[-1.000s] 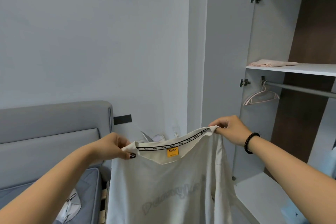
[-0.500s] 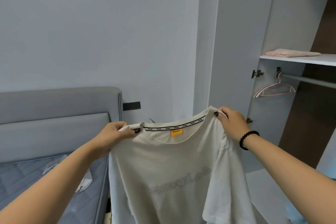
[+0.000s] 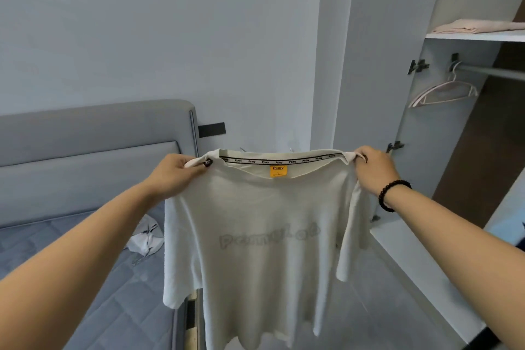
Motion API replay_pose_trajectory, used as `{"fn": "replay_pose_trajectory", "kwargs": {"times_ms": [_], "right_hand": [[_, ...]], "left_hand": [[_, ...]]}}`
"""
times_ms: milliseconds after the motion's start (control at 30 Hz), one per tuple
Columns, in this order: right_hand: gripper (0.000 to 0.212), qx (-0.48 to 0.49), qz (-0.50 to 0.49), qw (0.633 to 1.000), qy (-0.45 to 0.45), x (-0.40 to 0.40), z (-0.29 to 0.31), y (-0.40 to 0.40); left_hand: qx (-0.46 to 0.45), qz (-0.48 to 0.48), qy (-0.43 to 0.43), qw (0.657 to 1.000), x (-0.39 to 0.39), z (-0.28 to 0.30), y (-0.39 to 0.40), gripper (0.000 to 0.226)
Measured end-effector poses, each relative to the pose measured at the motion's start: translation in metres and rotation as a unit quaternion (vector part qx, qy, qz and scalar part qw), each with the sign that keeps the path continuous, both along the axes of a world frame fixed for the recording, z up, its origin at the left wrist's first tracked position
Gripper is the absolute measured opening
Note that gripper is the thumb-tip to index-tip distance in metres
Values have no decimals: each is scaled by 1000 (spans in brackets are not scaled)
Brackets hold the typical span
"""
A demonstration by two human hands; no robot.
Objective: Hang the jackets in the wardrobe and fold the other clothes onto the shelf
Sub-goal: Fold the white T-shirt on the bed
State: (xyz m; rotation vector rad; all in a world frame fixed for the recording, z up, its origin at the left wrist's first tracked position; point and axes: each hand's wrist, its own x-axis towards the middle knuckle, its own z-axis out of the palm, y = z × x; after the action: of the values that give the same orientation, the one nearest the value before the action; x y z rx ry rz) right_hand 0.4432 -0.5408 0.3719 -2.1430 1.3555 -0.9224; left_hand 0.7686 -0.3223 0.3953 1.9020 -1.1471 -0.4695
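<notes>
A white T-shirt (image 3: 255, 236) with an orange neck label hangs stretched out in front of me, its faint lettering showing through reversed. My left hand (image 3: 173, 176) pinches its left shoulder and my right hand (image 3: 372, 170) pinches its right shoulder, both at the same height. The open wardrobe (image 3: 383, 65) stands at the right. Its white shelf (image 3: 477, 35) carries a folded pink garment (image 3: 477, 26). Below the shelf runs a rail (image 3: 494, 71) with one pale hanger (image 3: 443, 92) on it.
A grey bed (image 3: 85, 278) with an upholstered headboard (image 3: 93, 133) fills the left side, and a crumpled white garment (image 3: 146, 237) lies on the mattress. The wardrobe's white base (image 3: 420, 270) runs along the lower right. A plain wall is behind.
My view has dropped and turned left, so the wardrobe sits further right. Both hands have spread apart and pulled the shirt's shoulders wide and level.
</notes>
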Motion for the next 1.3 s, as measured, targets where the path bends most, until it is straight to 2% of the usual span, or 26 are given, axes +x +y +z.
{"fn": "replay_pose_trajectory", "kwargs": {"times_ms": [100,200,267,467,667,767,867,1067,1233,1300], "right_hand": [[21,42,6,997,-70,16,-2,24],[18,-6,21,997,-72,32,-6,53],[18,-44,29,996,-67,42,-8,71],[24,-112,41,991,-54,63,2,128],[36,-93,108,978,-150,74,24,197],[40,-80,143,971,-173,76,27,234],[40,-81,172,966,-176,79,29,261],[38,-50,229,956,-178,114,29,284],[30,-16,282,946,-161,177,-6,282],[31,6,298,944,-139,212,-32,273]], "left_hand": [[-44,82,-19,996,13,-18,14,32],[-58,122,-60,989,31,-30,44,41],[-68,133,-118,982,44,-33,69,45],[-151,166,-181,957,55,-5,143,53],[-246,234,-212,916,39,40,217,55],[-306,269,-199,891,21,44,251,46],[-330,291,-200,876,10,45,284,26],[-296,307,-274,862,33,42,344,25],[-206,321,-268,885,91,3,367,38],[-165,325,-255,896,117,-20,367,37]]}}
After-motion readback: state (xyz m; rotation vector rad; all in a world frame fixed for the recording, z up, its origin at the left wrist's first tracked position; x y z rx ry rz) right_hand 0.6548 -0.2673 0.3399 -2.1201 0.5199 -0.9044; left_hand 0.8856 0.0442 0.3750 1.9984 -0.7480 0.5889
